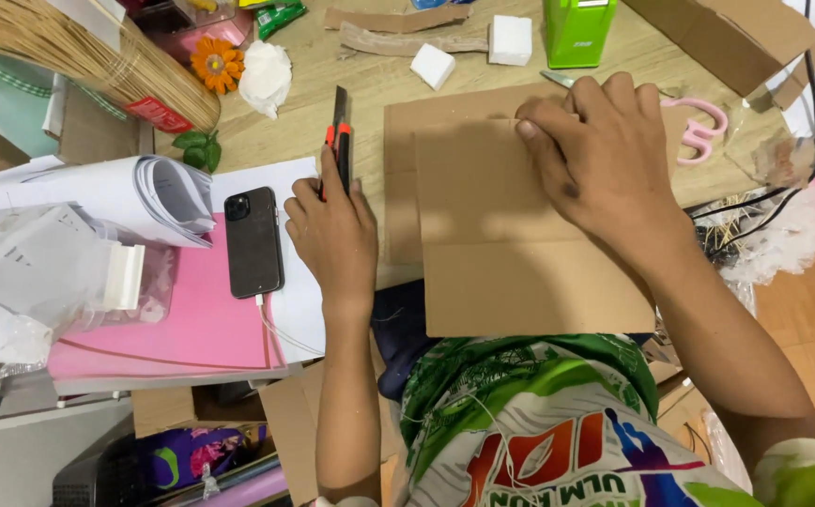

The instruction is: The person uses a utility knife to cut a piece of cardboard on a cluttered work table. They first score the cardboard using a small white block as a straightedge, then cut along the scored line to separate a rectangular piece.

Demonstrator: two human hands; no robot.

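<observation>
The left hand [332, 230] is gripping a knife [341, 141], fingers closed, blade pointing to 12 o'clock beside the cardboard [511, 235] at table centre, while the right hand [600, 155] is pressing it flat, fingers bent, so cutting seems underway, needing a steady straight pull.

Your left hand [332, 235] grips a utility knife [341, 141] with a black body and an orange-red slider, its tip pointing toward twelve o'clock, just beside the cardboard's nine o'clock edge. Two flat sheets of brown cardboard [511, 244] lie stacked on the table, the upper one offset toward four o'clock. Your right hand [605, 160] presses flat on the upper sheet's one o'clock corner.
</observation>
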